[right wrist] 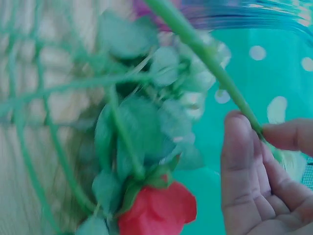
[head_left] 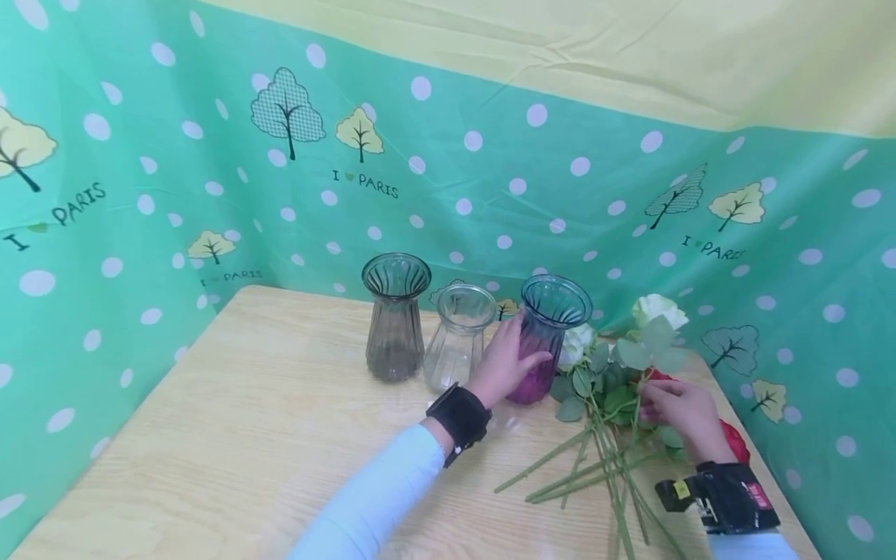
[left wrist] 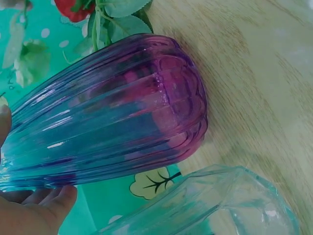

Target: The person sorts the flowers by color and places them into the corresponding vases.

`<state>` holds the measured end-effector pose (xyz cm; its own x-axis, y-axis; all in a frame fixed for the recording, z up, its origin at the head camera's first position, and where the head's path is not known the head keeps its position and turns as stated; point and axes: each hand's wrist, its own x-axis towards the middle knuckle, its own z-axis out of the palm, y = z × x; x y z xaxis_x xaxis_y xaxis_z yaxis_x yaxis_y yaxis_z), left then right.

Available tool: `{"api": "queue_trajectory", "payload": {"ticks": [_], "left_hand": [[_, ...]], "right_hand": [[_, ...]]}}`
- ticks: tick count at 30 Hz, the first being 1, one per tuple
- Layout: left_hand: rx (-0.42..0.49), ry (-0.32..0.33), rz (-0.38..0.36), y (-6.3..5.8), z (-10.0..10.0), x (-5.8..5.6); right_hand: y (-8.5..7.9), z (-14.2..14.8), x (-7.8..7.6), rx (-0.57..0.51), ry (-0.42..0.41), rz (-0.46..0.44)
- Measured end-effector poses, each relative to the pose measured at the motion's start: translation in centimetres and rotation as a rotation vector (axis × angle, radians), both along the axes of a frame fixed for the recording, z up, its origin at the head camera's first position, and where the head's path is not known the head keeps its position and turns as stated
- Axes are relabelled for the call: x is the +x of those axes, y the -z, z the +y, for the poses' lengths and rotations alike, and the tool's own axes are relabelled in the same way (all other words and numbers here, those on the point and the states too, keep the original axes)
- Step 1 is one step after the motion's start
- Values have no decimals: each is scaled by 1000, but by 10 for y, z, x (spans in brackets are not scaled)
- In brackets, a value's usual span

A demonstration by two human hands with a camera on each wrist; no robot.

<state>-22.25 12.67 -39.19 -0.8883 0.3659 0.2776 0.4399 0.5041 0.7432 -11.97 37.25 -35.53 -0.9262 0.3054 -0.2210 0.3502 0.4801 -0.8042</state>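
Observation:
My left hand (head_left: pixel 502 364) grips a ribbed glass vase (head_left: pixel 544 336), teal at the top and purple at the base, its thumb and fingers on opposite sides. In the left wrist view, the purple base of this vase (left wrist: pixel 166 98) shows close to the wooden table. My right hand (head_left: pixel 684 412) pinches the green stem (right wrist: pixel 210 63) of a white rose (head_left: pixel 659 311) between thumb and fingers, with the bloom upright above it. Below that hand lies a bunch of roses with crossed stems (head_left: pixel 612 459); a red rose (right wrist: pixel 156 210) shows among them in the right wrist view.
A clear glass vase (head_left: pixel 451 362) stands just left of the purple one, and a grey glass vase (head_left: pixel 395 334) is farther left. Another white rose (head_left: pixel 575 344) lies behind the purple vase. A green printed cloth (head_left: pixel 490 179) hangs behind the table (head_left: pixel 231 435).

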Motion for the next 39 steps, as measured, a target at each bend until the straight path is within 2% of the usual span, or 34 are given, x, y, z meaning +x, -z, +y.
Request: {"api": "queue_trajectory", "payload": {"ticks": [4, 9, 11, 18, 24, 27, 34, 39], "left_hand": [[-8, -4, 8, 0, 0, -1], [-21, -6, 12, 0, 0, -2], [-27, -7, 17, 1, 0, -2], [-36, -9, 37, 1, -1, -3], [-39, -5, 26, 0, 0, -2], [-40, -6, 35, 0, -1, -2], [-51, -10, 44, 0, -2, -1], [-40, -7, 42, 0, -2, -1]], "right_hand": [[-8, -2, 1, -161, 41, 92], [-25, -5, 4, -552, 112, 283], [-33, -7, 4, -665, 135, 358], [-61, -9, -2, -885, 223, 552], [-84, -4, -4, -1126, 296, 647], [-93, -3, -6, -1175, 368, 677], [-105, -6, -12, -1187, 509, 760], [-104, -9, -16, -1134, 591, 807]]}}
